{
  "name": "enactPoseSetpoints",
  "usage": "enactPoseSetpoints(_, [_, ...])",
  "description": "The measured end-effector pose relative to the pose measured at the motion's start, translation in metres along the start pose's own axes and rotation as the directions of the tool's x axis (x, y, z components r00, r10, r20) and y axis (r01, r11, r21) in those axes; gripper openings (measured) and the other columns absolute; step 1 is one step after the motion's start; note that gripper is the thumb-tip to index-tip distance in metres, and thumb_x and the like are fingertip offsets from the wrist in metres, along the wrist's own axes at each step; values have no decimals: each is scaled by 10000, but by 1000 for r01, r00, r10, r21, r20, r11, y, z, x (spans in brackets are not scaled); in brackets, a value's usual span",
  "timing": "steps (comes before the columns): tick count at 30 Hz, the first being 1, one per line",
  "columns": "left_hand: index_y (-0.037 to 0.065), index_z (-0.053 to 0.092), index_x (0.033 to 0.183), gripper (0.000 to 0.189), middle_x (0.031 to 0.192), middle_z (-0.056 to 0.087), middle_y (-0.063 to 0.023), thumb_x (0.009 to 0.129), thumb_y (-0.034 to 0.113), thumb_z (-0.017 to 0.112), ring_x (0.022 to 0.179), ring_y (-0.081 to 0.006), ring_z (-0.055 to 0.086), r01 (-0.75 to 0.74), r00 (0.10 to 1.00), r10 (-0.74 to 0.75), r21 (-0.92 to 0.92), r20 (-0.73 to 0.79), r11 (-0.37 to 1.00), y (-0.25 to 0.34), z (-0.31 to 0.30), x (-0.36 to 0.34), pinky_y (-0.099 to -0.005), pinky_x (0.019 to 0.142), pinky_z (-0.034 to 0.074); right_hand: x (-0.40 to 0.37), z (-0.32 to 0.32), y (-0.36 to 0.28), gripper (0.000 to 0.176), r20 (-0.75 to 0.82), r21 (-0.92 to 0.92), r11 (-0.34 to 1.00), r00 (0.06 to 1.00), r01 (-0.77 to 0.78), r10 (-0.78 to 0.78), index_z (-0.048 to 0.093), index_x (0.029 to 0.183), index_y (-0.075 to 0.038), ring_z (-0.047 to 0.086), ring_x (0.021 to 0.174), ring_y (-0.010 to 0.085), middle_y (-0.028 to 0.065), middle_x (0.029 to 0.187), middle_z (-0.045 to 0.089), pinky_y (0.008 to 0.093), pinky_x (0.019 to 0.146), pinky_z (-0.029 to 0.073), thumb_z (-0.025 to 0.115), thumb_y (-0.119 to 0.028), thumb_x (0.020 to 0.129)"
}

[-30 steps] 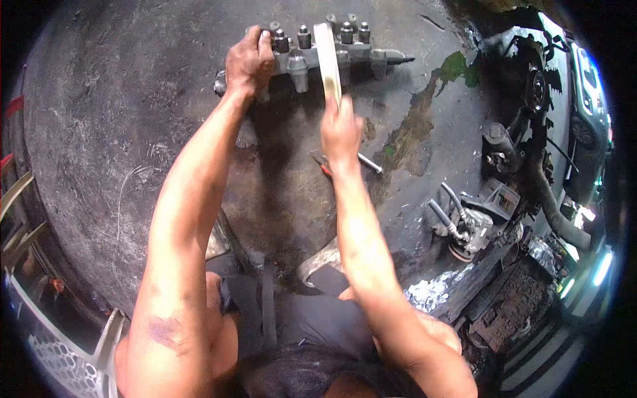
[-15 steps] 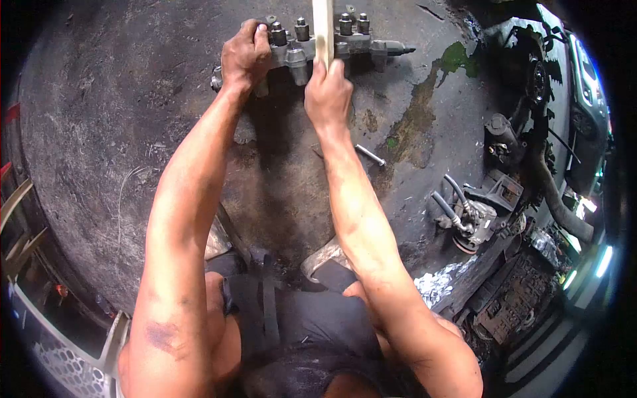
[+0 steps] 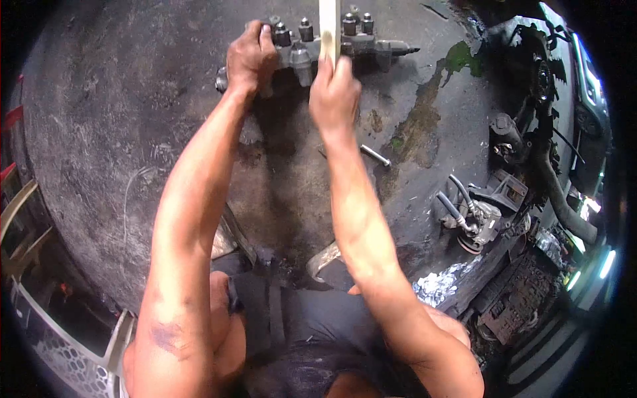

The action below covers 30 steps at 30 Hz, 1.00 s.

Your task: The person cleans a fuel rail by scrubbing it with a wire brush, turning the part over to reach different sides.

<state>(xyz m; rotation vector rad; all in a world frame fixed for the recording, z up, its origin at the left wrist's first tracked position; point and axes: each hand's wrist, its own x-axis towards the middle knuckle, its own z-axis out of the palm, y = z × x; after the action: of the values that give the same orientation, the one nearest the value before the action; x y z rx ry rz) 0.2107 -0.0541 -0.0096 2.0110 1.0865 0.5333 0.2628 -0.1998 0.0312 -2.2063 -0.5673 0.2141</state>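
Note:
A long dark metal rail (image 3: 300,64) with several upright threaded fittings lies across the floor at the top of the head view. My left hand (image 3: 252,61) is closed around its left part, thumb up beside the fittings. In my right hand (image 3: 335,98), fingers wrapped, is a pale flat stick (image 3: 329,30) that runs upward across the rail and out of the picture. Its far end is out of view, and it hides the rail's middle. A silver bolt (image 3: 375,155) rests on the floor just right of my right forearm.
The dark, stained floor (image 3: 86,132) has a green patch (image 3: 458,60) at upper right. On the right are a metal pump-like part with hoses (image 3: 474,225), crumpled foil (image 3: 434,288) and larger vehicle parts. A pale perforated panel (image 3: 60,345) stands at lower left.
The whole view has shifted slightly, so the scene sits a little further right. My right hand has come slightly down toward me with the stick; the left keeps its grip on the rail.

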Motion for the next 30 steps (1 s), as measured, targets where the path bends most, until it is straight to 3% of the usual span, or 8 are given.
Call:
enactPoseSetpoints(5, [37,578,991,262,940,664,-250,991,268,453,910,-481,629,69,997,-69,29,-20,997,6,8,0,-532,780,494,-100,-14,29,217,57,90,984,988,-151,146,529,997,-14,665,785,472,312,808,636,515,595,496,501,-229,1017])
enactPoseSetpoints(10, [61,605,1021,265,957,675,-239,988,274,451,926,-466,636,94,996,-94,51,5,994,7,3,-6,-526,788,493,18,9,25,465,4,69,992,995,-102,102,571,826,16,624,681,474,252,680,614,523,594,452,441,-376,1038])
enactPoseSetpoints(17, [75,618,1022,270,953,678,-234,982,292,461,925,-461,641,91,995,-91,23,-35,996,6,5,-4,-514,782,503,-103,-35,-9,416,153,210,863,887,-460,436,557,796,13,645,613,405,227,627,585,503,552,447,499,-330,1022])
enactPoseSetpoints(21, [71,614,1011,273,936,678,-234,979,297,464,913,-459,644,62,997,-61,13,-38,998,4,6,-3,-516,770,505,-1,14,29,444,-9,129,973,981,-191,194,543,770,-4,632,537,352,181,604,602,478,503,463,465,-356,1030])
enactPoseSetpoints(22, [72,614,1009,274,933,678,-233,978,298,464,911,-459,644,51,998,-50,25,-40,998,2,5,-4,-516,768,506,24,-16,-10,470,321,402,722,825,-563,464,531,777,-19,570,433,211,79,552,550,374,391,437,428,-390,1046])
enactPoseSetpoints(23, [72,615,1008,274,930,679,-233,978,299,464,909,-458,645,43,999,-42,34,-31,999,0,5,-5,-517,767,506,31,-28,-21,471,344,505,649,823,-569,452,511,806,-32,482,394,100,7,538,472,280,328,388,401,-417,1054])
enactPoseSetpoints(28, [84,620,1032,280,950,689,-223,980,305,456,931,-453,649,114,993,-112,45,-30,992,7,6,-3,-512,793,507,-47,-86,-11,494,307,668,497,813,-555,495,484,833,-64,431,370,93,-8,523,431,258,322,369,405,-507,1039])
enactPoseSetpoints(30, [85,618,1047,286,952,691,-225,981,309,453,941,-453,650,111,994,-110,23,-28,994,7,5,-3,-510,800,505,-75,-75,-14,500,298,541,433,646,-721,703,485,822,-75,428,356,97,-13,515,427,265,315,369,387,-515,1040])
